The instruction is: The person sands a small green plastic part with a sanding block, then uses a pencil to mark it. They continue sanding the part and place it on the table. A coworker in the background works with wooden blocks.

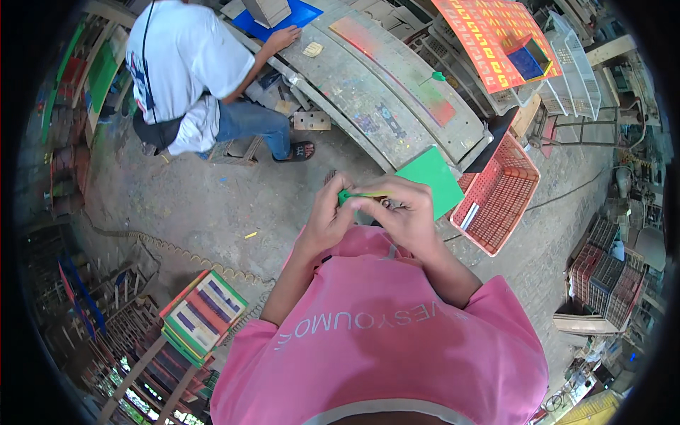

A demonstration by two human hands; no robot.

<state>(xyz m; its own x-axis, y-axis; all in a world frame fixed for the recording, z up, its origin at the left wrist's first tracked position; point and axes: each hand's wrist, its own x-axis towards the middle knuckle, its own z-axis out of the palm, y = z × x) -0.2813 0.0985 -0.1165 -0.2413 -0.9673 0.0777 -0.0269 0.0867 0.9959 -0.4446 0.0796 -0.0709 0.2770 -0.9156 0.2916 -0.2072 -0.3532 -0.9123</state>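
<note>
One red crate [499, 195], white strips [468, 216] inside.

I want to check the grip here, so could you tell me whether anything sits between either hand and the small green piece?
Nothing visible does. The left hand and the right hand both close directly on the small green piece, fingers touching it. The green sheet lies beyond the hands, not between them.

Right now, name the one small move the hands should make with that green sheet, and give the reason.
Probably press the fold flat. Both hands, left hand and right hand, pinch the near edge of the green sheet, where a narrow strip looks bent over between the fingertips. The rest of the sheet hangs free beyond them.
</note>
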